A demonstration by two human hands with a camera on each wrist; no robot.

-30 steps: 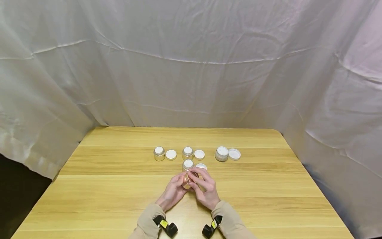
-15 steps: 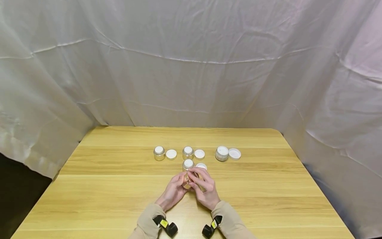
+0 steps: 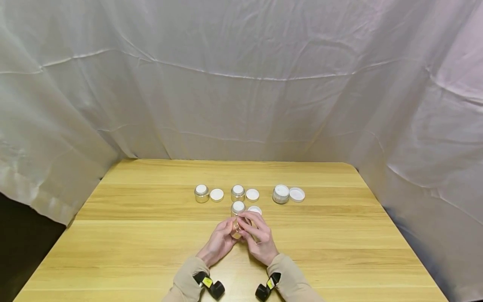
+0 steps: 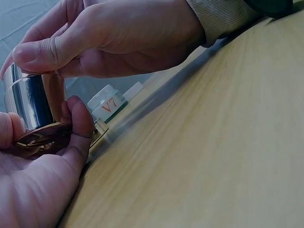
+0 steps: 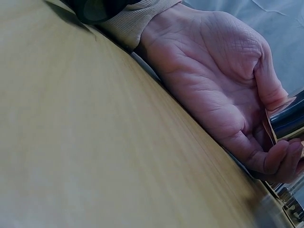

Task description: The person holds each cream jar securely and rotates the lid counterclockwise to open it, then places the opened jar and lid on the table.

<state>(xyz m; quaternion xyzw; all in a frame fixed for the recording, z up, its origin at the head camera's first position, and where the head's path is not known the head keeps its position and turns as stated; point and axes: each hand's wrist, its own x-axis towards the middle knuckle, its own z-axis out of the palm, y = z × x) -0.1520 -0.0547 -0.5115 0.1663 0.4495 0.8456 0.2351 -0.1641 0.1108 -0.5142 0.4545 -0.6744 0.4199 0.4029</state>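
Over the table's front middle, both hands hold one shiny gold jar [image 3: 236,229] between them in the head view. My left hand [image 3: 219,243] grips its lower part, thumb and fingers curled around the side. From the other side, my right hand [image 3: 259,237] pinches its upper part with thumb and fingertips. In the left wrist view, the mirror-like jar [image 4: 40,102] has the right thumb pressing by a seam near its top. The palm of the left hand [image 5: 213,80] shows in the right wrist view, the jar [image 5: 289,118] cut off at the frame edge.
Beyond the hands stand several jars with white tops: left [image 3: 201,197], middle [image 3: 237,196], nearer middle [image 3: 238,206] and larger right [image 3: 281,195]. White round lids [image 3: 216,195] lie beside them. One jar [image 4: 107,103] bears orange "V7" lettering. Grey curtains [image 3: 241,105] surround the wooden table [image 3: 132,251].
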